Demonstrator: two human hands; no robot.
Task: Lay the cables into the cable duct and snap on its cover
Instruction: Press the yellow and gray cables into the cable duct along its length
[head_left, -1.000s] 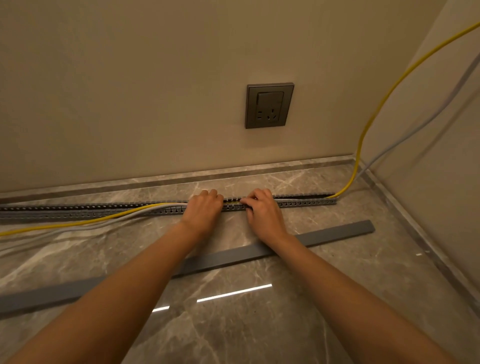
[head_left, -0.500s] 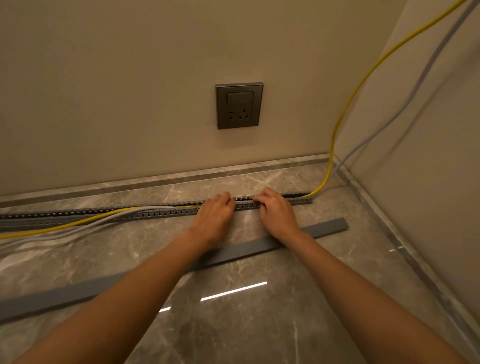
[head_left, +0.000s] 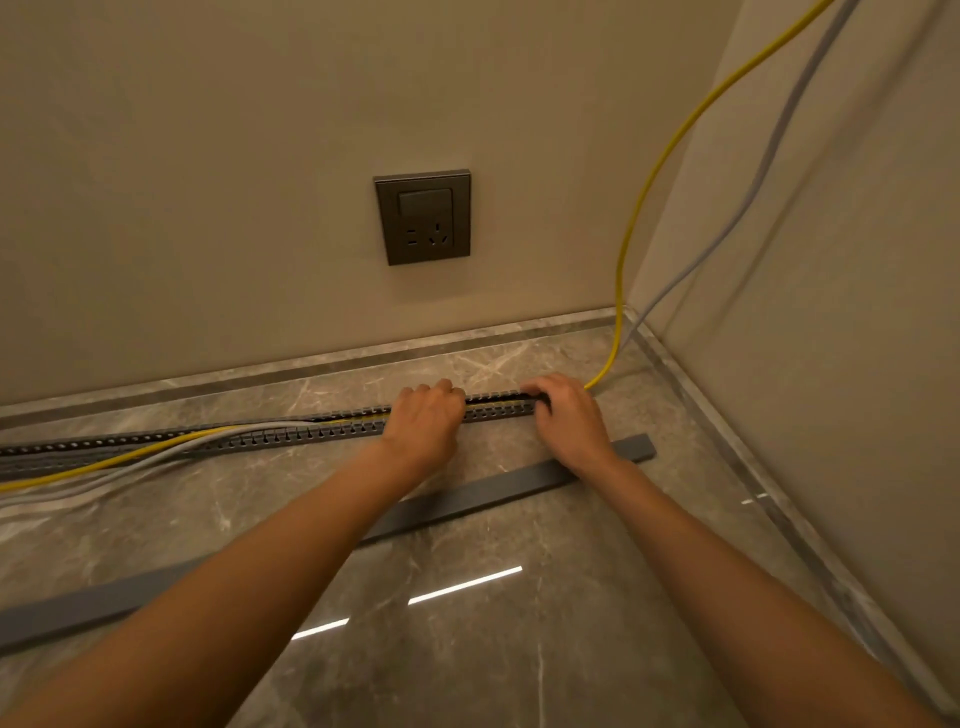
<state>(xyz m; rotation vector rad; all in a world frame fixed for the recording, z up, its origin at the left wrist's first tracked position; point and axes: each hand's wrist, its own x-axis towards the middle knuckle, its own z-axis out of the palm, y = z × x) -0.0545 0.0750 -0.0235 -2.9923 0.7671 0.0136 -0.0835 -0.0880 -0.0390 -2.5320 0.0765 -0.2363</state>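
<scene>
A grey slotted cable duct (head_left: 291, 434) lies on the marble floor, parallel to the back wall. A yellow cable (head_left: 654, 171) and a grey cable (head_left: 769, 156) come down the right corner and run into the duct's right end. Further left both cables leave the duct and trail over the floor. My left hand (head_left: 423, 418) presses on the duct's middle with curled fingers. My right hand (head_left: 569, 415) presses on its right end the same way. The flat grey cover (head_left: 467, 501) lies loose on the floor nearer to me, under my forearms.
A dark wall socket (head_left: 423, 215) sits on the back wall above the duct. A side wall (head_left: 831, 312) closes the space on the right, with a stone skirting (head_left: 727, 431) along its base. The polished floor (head_left: 467, 649) reflects a strip light.
My hands have shifted right along the duct, and my right hand now sits at its right end. My head has turned right too, so the socket appears further left.
</scene>
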